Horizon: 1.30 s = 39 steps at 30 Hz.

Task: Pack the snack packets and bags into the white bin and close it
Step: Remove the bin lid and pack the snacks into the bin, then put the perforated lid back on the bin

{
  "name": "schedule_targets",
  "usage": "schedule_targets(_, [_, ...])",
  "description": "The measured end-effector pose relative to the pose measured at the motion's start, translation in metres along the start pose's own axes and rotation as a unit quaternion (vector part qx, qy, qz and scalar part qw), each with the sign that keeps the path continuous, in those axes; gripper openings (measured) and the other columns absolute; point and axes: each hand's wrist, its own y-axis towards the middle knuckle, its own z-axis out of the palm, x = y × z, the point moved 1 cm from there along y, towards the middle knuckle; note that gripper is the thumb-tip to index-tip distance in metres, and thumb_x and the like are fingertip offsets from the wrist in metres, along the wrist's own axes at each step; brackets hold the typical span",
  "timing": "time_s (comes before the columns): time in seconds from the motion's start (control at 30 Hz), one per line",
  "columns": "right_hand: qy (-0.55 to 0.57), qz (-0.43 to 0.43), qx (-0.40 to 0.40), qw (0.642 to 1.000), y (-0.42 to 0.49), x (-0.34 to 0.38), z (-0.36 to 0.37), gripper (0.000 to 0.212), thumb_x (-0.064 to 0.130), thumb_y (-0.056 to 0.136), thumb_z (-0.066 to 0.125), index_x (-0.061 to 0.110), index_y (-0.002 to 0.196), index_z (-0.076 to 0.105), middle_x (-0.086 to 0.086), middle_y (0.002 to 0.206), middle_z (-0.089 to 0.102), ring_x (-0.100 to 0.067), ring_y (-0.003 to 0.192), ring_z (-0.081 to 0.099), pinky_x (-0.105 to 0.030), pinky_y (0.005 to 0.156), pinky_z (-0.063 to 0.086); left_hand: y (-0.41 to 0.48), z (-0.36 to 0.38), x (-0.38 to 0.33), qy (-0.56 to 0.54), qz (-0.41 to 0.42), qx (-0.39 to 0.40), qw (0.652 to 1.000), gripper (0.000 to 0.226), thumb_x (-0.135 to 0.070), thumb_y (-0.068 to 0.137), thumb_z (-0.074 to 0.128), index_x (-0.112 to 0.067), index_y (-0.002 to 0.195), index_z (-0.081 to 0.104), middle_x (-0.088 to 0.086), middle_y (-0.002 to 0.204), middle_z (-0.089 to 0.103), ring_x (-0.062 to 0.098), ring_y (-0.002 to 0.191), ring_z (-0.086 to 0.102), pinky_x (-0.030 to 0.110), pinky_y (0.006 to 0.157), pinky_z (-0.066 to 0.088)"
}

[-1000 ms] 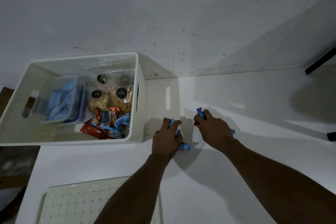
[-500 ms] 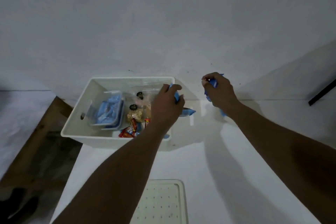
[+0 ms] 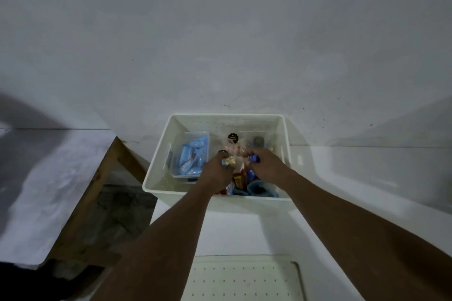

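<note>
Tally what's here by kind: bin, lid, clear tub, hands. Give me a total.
White bin: 1
Perforated lid: 1
Clear tub of blue packets: 1
Hands: 2, left hand and right hand, which grips a blue packet
Total: 5
Loose packets are too jumbled to count.

A plain grey-white wall (image 3: 220, 32), flecked with dark specks, rises beyond the left hand (image 3: 215, 173) and right hand (image 3: 265, 166). A white tabletop (image 3: 367, 178) spreads right of them. Left of the left hand, a wooden frame (image 3: 95, 186) borders a pale surface (image 3: 49, 178), and dark floor (image 3: 119, 215) lies between. The light is dim.
</note>
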Motion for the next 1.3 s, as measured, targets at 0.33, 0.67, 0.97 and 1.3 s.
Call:
schedule_targets(0.33, [-0.033, 0.049, -0.028, 0.998, -0.049, 0.033, -0.016, 0.022, 0.014, 0.086, 0.059, 0.017, 0.104, 0.071, -0.003, 0.106, 0.067, -0.022, 0.102, 0.063, -0.036, 0.094, 0.053, -0.017, -0.025, 0.001, -0.013, 0.038, 0.069, 0.997, 0.037, -0.024, 0.091, 0.061, -0.022, 0.128, 0.059, 0.005, 0.126, 0.064, 0.020, 0.101, 0.064, 0.035, 0.090, 0.054])
schedule_targets(0.67, [0.016, 0.037, -0.113, 0.993, -0.144, -0.004, 0.022, 0.020, 0.018, 0.082, 0.056, 0.029, 0.069, 0.066, 0.000, 0.079, 0.070, -0.026, 0.080, 0.069, -0.041, 0.079, 0.059, -0.118, -0.033, 0.023, -0.007, 0.119, -0.076, 0.990, 0.010, -0.035, 0.086, 0.061, -0.029, 0.083, 0.068, -0.008, 0.081, 0.071, 0.011, 0.079, 0.066, 0.030, 0.075, 0.055])
schedule_targets(0.97, [-0.077, 0.119, -0.047, 0.989, -0.255, -0.120, 0.103, 0.014, 0.021, 0.085, 0.058, 0.030, 0.076, 0.063, 0.004, 0.088, 0.070, -0.013, 0.081, 0.065, -0.025, 0.076, 0.047, -0.230, 0.036, 0.152, 0.080, -0.050, 0.012, 0.995, 0.019, -0.041, 0.083, 0.062, -0.030, 0.095, 0.071, -0.004, 0.108, 0.067, 0.018, 0.104, 0.063, 0.030, 0.085, 0.052])
schedule_targets(1.3, [-0.140, 0.236, -0.043, 0.961, -0.351, -0.199, 0.149, 0.024, 0.035, 0.077, 0.060, 0.032, 0.100, 0.066, -0.008, 0.119, 0.054, -0.029, 0.105, 0.060, -0.038, 0.095, 0.051, -0.347, 0.081, 0.243, 0.113, -0.286, -0.006, 0.952, 0.072, -0.058, 0.081, 0.062, -0.033, 0.140, 0.029, 0.015, 0.145, 0.021, 0.049, 0.133, 0.026, 0.062, 0.105, 0.035])
